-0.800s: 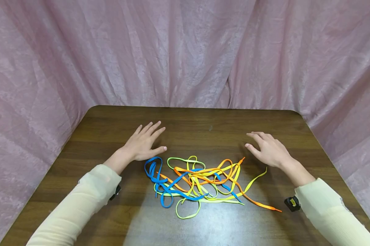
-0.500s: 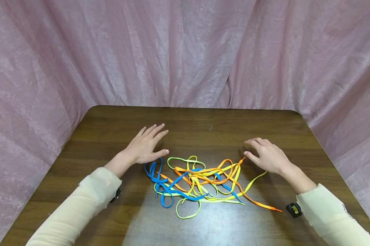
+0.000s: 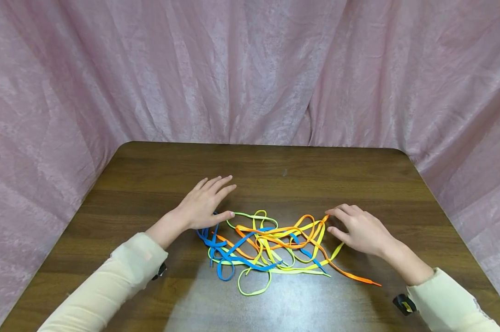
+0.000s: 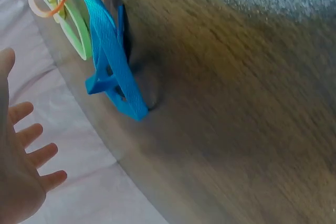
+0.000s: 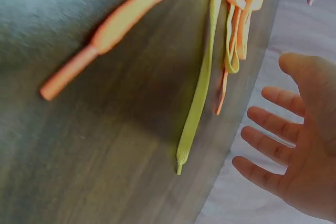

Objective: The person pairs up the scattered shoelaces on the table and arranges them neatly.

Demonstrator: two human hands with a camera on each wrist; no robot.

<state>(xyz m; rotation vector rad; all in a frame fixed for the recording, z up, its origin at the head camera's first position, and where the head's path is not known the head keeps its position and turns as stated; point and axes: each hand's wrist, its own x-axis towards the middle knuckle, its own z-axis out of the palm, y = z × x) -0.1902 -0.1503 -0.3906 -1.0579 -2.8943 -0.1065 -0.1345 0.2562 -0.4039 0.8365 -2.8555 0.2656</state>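
A tangle of flat shoelaces lies on the table in the head view: a blue shoelace [image 3: 250,263] on the left, an orange shoelace [image 3: 354,276] reaching right, and yellow [image 3: 316,249] and light green [image 3: 256,293] laces between them. My left hand [image 3: 202,205] is spread over the blue loops, its thumb overlapping them in this view. My right hand [image 3: 364,230] hovers at the right end, fingertips near an orange tip and covering the yellow lace's end. In the right wrist view, the yellow-green lace end [image 5: 194,114] and orange lace tip [image 5: 71,72] lie below the straight fingers. Both hands hold nothing.
The brown wooden table [image 3: 158,161] has rounded far corners. Pink curtains [image 3: 270,74] hang behind it and at both sides. A dark device [image 3: 404,304] sits under the right wrist, and light falls on the near tabletop.
Both hands have come nearer to me and inward, toward the laces. The right hand has moved over the yellow lace's end, and the left over the blue loops. The laces lie as before.
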